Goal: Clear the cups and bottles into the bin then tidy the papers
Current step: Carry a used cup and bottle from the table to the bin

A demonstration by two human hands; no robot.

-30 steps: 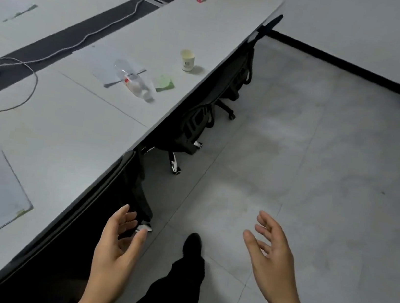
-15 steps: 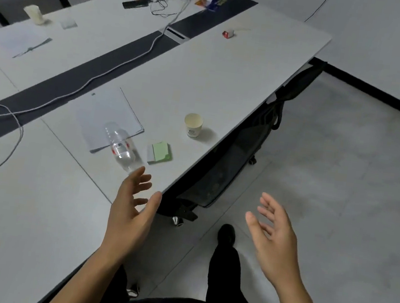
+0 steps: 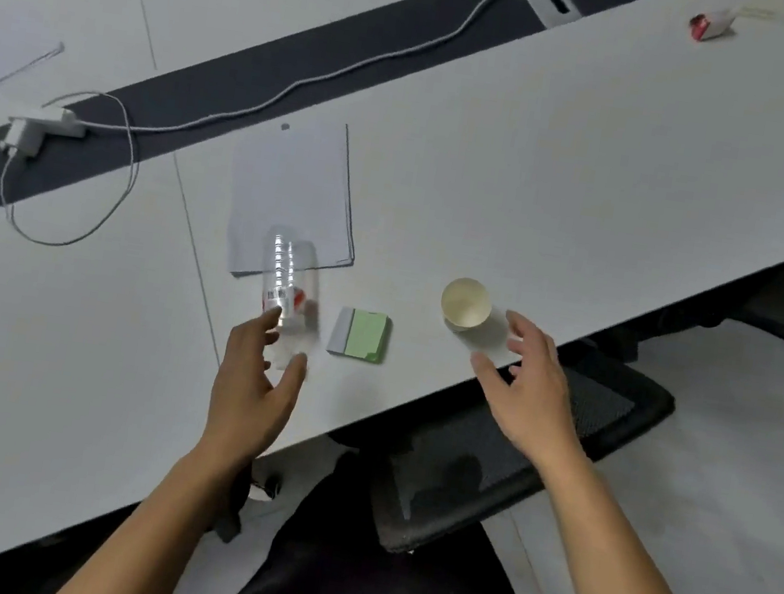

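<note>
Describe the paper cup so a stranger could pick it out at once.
Start at the long white desk, near its front edge above the black mesh chair. There, right of the green sticky-note pad and just beyond the right hand, stands a small cream paper cup, the only round, open-topped thing nearby.

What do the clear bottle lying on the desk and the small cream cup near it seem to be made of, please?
The clear bottle looks like thin glossy plastic: the paper shows through it and its ribs catch light. The small cream cup is probably matt paper: dull walls, thin rim.
</note>
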